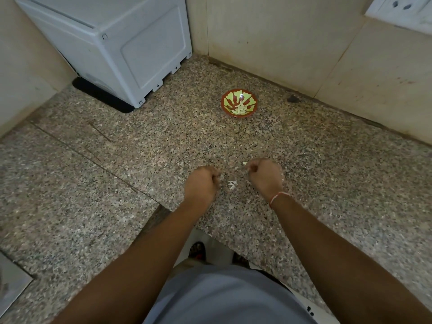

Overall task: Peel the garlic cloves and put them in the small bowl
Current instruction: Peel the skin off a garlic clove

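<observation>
Both the left hand (203, 183) and right hand (264, 175) have curled fingers, can't tell what's pinched; garlic skins (232, 184) drop between, small bowl (239, 102) parked clear behind.

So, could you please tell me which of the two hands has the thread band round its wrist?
The right hand has it: a red and white thread band circles its wrist. The left hand has a bare wrist. Both hover over the counter, fingers curled.

Grey shirt (224, 298), red-white wrist thread (278, 197)
</observation>
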